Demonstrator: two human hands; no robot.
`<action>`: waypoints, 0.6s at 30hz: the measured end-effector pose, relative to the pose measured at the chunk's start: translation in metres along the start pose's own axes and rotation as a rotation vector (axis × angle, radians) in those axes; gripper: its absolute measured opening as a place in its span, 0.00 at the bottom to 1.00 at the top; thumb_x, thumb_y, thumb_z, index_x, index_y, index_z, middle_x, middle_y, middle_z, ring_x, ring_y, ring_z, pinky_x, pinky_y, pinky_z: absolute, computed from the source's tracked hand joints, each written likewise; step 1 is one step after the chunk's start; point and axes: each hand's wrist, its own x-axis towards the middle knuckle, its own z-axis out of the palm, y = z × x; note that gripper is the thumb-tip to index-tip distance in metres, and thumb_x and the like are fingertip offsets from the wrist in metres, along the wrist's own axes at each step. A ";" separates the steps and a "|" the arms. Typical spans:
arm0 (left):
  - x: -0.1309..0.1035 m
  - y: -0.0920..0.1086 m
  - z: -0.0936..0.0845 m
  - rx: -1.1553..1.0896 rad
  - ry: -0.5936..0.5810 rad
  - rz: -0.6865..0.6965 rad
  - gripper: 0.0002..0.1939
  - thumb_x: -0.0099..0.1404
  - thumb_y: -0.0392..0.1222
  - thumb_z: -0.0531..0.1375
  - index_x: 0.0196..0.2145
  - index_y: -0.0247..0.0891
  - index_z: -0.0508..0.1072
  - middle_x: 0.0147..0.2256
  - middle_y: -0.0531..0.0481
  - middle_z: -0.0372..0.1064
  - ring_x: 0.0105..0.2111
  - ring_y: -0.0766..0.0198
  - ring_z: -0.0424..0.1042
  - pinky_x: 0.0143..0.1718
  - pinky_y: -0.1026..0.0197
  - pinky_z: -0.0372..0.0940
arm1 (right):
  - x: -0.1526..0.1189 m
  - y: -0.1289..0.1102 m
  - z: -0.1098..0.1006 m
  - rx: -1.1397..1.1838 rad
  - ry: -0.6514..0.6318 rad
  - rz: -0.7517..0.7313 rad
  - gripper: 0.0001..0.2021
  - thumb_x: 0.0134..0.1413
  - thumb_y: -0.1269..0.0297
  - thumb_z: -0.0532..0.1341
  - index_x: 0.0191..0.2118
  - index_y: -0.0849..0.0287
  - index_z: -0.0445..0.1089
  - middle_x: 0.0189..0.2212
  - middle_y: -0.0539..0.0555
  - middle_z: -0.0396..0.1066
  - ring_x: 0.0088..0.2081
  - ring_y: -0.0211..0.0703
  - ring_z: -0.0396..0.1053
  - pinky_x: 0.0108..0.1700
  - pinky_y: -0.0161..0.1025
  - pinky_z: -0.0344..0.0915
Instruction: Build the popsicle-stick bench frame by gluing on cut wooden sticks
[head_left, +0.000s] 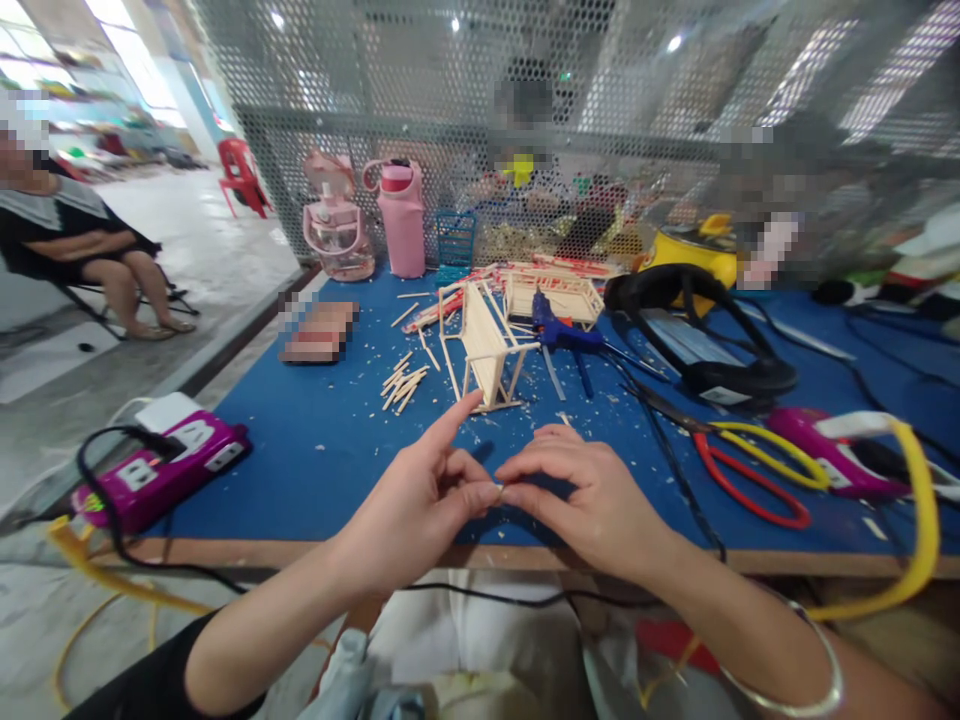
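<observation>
My left hand (431,485) and my right hand (577,485) meet fingertip to fingertip near the front edge of the blue tabletop (315,490). Thumb and index finger are pinched on each. Between them shows a small pale piece (499,489), mostly hidden by the fingers; its kind is too small to tell. One finger of the left hand points up and away. Just beyond the hands stands a frame built of thin wooden sticks (486,350). Left of it lies a loose pile of short wooden sticks (403,385).
A blue glue gun (562,335) rests right of the frame, by a stick-built tray (555,300). Scissors (750,470), a black headband-like item (697,350) and a purple power strip (832,450) lie right. Another power strip (165,465), a phone (321,332) and bottles (403,220) are left.
</observation>
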 end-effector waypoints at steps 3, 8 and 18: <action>0.000 -0.002 0.000 -0.006 -0.021 -0.006 0.42 0.62 0.36 0.59 0.67 0.43 0.40 0.27 0.55 0.69 0.29 0.68 0.68 0.33 0.64 0.63 | 0.002 0.000 -0.003 -0.027 -0.051 -0.052 0.03 0.55 0.69 0.63 0.31 0.57 0.73 0.29 0.46 0.77 0.31 0.35 0.70 0.43 0.39 0.57; 0.014 -0.007 -0.016 0.284 0.118 -0.011 0.39 0.58 0.40 0.62 0.63 0.39 0.51 0.33 0.52 0.70 0.30 0.66 0.68 0.35 0.61 0.64 | 0.002 0.014 -0.006 -0.161 -0.002 0.037 0.03 0.56 0.67 0.62 0.31 0.57 0.72 0.29 0.48 0.75 0.33 0.37 0.69 0.41 0.37 0.58; 0.093 0.003 -0.052 1.007 0.028 -0.071 0.05 0.53 0.40 0.64 0.27 0.36 0.75 0.24 0.53 0.71 0.25 0.65 0.66 0.27 0.64 0.55 | 0.040 0.064 0.008 -0.447 0.058 -0.127 0.04 0.50 0.69 0.62 0.27 0.60 0.72 0.20 0.49 0.71 0.25 0.37 0.65 0.32 0.35 0.58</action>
